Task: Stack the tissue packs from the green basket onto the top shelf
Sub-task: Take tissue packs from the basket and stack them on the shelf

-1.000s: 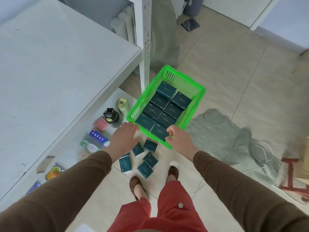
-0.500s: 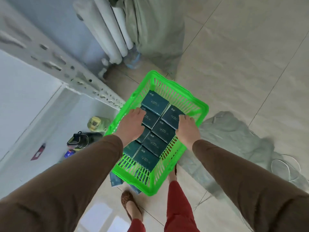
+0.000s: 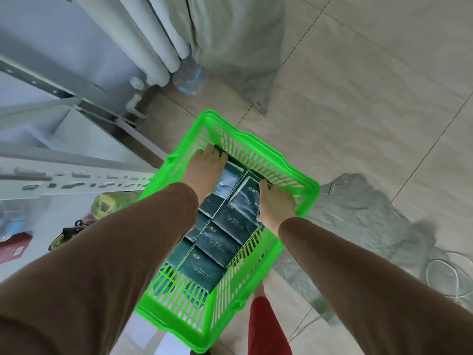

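The green basket (image 3: 308,198) stands on the floor beside the white metal shelf frame (image 3: 76,176). Dark green tissue packs (image 3: 217,242) fill it in two rows. My left hand (image 3: 204,167) lies on the far end of the left row, fingertips curled over the far pack's edge against the basket wall. On the right row, my right hand (image 3: 275,201) grips the far pack, its fingers down the pack's side. My forearms hide parts of both rows. The top shelf is out of view.
A yellow-green bottle (image 3: 110,203), a black item (image 3: 74,226) and a red box (image 3: 12,244) sit on the low shelf. Behind the basket are a radiator (image 3: 153,34), a plastic bottle (image 3: 190,75) and a grey sack (image 3: 230,34). Grey cloth (image 3: 371,213) and white cable (image 3: 448,275) lie right.
Both hands went from the basket's near rim into it and slid along the packs to the far end. The view has closed in on the basket.
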Action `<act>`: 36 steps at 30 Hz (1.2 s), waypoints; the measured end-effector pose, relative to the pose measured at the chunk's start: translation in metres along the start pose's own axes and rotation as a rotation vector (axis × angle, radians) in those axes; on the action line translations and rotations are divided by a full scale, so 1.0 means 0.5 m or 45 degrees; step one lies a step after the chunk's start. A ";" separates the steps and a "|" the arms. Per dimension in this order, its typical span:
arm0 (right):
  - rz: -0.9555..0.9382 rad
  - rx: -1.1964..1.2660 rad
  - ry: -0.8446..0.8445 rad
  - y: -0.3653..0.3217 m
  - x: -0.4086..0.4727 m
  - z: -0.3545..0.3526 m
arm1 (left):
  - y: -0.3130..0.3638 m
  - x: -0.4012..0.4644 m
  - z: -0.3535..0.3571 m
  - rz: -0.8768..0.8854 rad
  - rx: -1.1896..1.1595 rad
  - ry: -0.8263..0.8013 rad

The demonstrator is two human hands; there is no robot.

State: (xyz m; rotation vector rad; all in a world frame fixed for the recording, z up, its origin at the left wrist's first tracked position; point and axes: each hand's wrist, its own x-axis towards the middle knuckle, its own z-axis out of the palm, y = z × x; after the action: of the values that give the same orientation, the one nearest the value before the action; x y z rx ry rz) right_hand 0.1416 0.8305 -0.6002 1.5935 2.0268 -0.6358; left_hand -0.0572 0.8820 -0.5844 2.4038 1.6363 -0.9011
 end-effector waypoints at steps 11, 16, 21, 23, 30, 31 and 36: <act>-0.065 0.273 0.153 -0.049 -0.132 -0.056 | -0.020 -0.238 0.014 -0.252 -0.230 0.037; -0.244 0.498 0.143 -0.121 -0.272 -0.085 | -0.052 -0.472 0.017 -0.499 -0.612 0.129; -0.433 0.595 0.236 -0.241 -0.462 -0.101 | -0.071 -0.762 0.022 -0.758 -0.906 0.251; -0.502 0.656 0.288 -0.300 -0.549 -0.104 | -0.073 -0.898 0.034 -0.868 -0.999 0.351; -0.810 0.863 0.226 -0.565 -0.847 -0.119 | -0.077 -1.413 0.107 -1.175 -1.140 0.632; -0.852 0.888 0.191 -0.607 -0.881 -0.125 | -0.086 -1.475 0.115 -1.217 -1.148 0.663; -1.050 1.042 0.031 -0.815 -1.006 -0.160 | -0.149 -1.718 0.151 -1.374 -1.080 0.790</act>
State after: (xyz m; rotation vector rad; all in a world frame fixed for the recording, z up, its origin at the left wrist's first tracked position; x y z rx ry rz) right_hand -0.1592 0.4155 -0.1966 1.0041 2.5916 -1.9376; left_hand -0.3672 0.1805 -0.1829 1.1526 2.7699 0.5797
